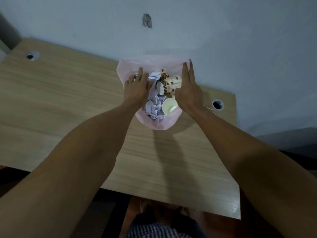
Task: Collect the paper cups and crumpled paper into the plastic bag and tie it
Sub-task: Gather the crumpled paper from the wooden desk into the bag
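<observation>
A thin pink plastic bag (pixel 158 124) lies on the wooden desk near its far edge, mouth toward the wall. Through it show crumpled white paper (pixel 155 109), a plain cream paper cup (pixel 169 105) with its mouth toward me, and cups printed with coffee beans (pixel 172 83). My left hand (pixel 137 88) rests flat on the bag's left side, fingers spread over the paper. My right hand (pixel 187 88) lies along the bag's right side, fingers straight and together, reaching the bag's far right corner. Neither hand visibly grips the plastic.
The desk (pixel 68 109) has a cable hole at the far left (pixel 32 56) and another just right of my right wrist (pixel 217 104). A pale wall (pixel 223 40) stands right behind the bag. The desk's near edge is at the bottom, above my feet.
</observation>
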### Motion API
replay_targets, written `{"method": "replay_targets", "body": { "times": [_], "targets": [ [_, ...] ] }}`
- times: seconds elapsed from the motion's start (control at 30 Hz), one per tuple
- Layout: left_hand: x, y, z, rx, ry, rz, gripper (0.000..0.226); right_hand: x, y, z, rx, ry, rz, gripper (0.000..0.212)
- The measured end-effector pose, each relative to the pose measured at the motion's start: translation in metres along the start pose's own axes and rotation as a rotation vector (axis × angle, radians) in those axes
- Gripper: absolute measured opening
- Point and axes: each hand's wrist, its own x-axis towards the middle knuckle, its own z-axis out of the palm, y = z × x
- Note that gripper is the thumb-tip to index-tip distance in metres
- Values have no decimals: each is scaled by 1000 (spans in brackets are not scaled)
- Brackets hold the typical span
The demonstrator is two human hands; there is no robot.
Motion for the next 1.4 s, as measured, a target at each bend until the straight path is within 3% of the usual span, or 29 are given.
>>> {"method": "replay_targets", "body": {
  "times": [0.13, 0.23, 0.3, 0.43, 0.53, 0.63, 0.7, 0.8, 0.93, 1.0, 1.07, 1.4],
  "targets": [
    [-4, -4, -5, 72, 147, -50, 50, -3, 2, -3, 4, -26, -4, 92],
    [-18, -11, -14, -78, 396, -173, 40, -3, 3, -4, 10, -40, 20, 93],
    [-23, -21, -17, -248, 443, -314, 49, -3, 4, -4, 17, -40, 34, 93],
    [-21, -22, -27, -1018, 109, -805, 91, -2, 2, -4, -1, -65, 69, 91],
    [-20, -17, -33, -1258, -149, -1027, 76, -3, 2, -5, 82, -63, 118, 82],
    [-20, -12, -35, -1270, -289, -1008, 54, -2, 4, -8, 213, -69, 159, 62],
    [-20, -9, -40, -1302, -253, -1005, 47, -1, 5, -13, 274, -70, 251, 51],
    [-20, -7, -53, -1398, -174, -965, 56, 1, 8, -23, 356, -47, 361, 42],
    [-17, -5, -85, -1502, -95, -853, 48, 6, 10, -47, 462, 39, 363, 38],
    [-15, -3, -103, -1480, -60, -812, 36, 8, 10, -64, 475, 85, 372, 36],
    [-13, 0, -123, -1386, -10, -816, 8, 8, 12, -81, 484, 114, 392, 33],
    [-5, 24, -199, -1054, 58, -559, 19, -6, 36, -169, 508, 88, 591, 55]
  ]
}}
